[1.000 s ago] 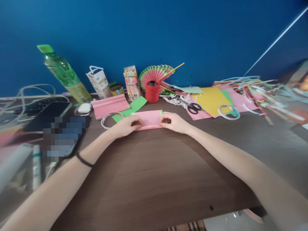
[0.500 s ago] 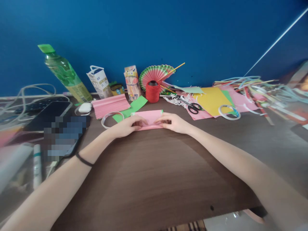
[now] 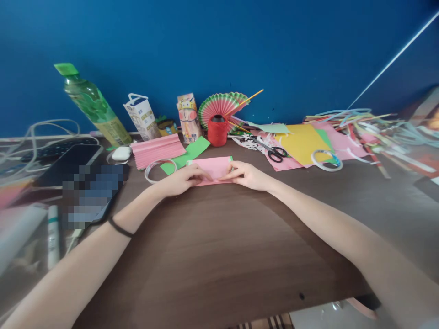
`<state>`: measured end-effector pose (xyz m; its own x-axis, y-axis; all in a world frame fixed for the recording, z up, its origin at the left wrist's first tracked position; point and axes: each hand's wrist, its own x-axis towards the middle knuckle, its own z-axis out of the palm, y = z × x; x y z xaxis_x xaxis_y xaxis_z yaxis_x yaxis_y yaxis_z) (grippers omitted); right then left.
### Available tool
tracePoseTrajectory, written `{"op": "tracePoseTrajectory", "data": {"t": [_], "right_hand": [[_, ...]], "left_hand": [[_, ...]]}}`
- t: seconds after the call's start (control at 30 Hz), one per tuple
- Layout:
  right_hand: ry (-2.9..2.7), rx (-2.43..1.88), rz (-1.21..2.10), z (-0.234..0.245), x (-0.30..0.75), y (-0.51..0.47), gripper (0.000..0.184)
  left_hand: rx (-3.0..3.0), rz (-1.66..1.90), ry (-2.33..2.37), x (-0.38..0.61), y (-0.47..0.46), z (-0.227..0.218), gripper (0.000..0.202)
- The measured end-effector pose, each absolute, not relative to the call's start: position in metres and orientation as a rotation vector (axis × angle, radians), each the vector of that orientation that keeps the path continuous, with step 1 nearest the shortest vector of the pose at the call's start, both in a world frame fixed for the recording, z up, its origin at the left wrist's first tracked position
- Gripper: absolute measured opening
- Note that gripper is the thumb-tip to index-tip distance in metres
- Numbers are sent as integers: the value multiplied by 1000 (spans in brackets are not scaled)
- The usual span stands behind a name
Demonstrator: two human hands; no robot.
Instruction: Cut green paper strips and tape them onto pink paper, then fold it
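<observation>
A strip of pink paper (image 3: pixel 213 165) with small green corners lies on the table in front of me, its near edge folded up. My left hand (image 3: pixel 183 179) grips its left part, fingertips on the fold and thumb at the near edge. From the other side my right hand (image 3: pixel 249 176) pinches the same near edge, its fingertips close to those of the left. Just left of the paper are a tape roll (image 3: pixel 158 171), a green paper strip (image 3: pixel 192 154) and a pleated pink paper (image 3: pixel 158 151). A red thread spool (image 3: pixel 217 131) stands behind it.
A paper fan (image 3: pixel 219 107) leans at the blue wall. Scissors (image 3: pixel 277 153), yellow paper (image 3: pixel 302 141) and a second tape roll (image 3: pixel 327 160) lie right. Left are a green bottle (image 3: pixel 94 107), a carton (image 3: pixel 141 116), a phone (image 3: pixel 99 194) and a marker (image 3: pixel 53 237).
My fingertips have slid inward along the pink paper's near edge, the right ones further left, so the two hands' fingers are closer together. Everything else stays in place.
</observation>
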<state>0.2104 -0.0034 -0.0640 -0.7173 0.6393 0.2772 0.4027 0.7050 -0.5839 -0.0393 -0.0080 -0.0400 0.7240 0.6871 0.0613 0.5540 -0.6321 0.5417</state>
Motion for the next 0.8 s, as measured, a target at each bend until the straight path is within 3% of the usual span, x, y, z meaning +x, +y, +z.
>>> {"op": "tracePoseTrajectory", "data": {"t": [0.43, 0.8], "right_hand": [[-2547, -713, 482, -62, 209, -7, 40], [-2483, -811, 546, -63, 208, -11, 37]], "left_hand": [[2502, 266, 906, -41, -8, -41, 39], [2587, 248, 982, -45, -9, -49, 38]]}}
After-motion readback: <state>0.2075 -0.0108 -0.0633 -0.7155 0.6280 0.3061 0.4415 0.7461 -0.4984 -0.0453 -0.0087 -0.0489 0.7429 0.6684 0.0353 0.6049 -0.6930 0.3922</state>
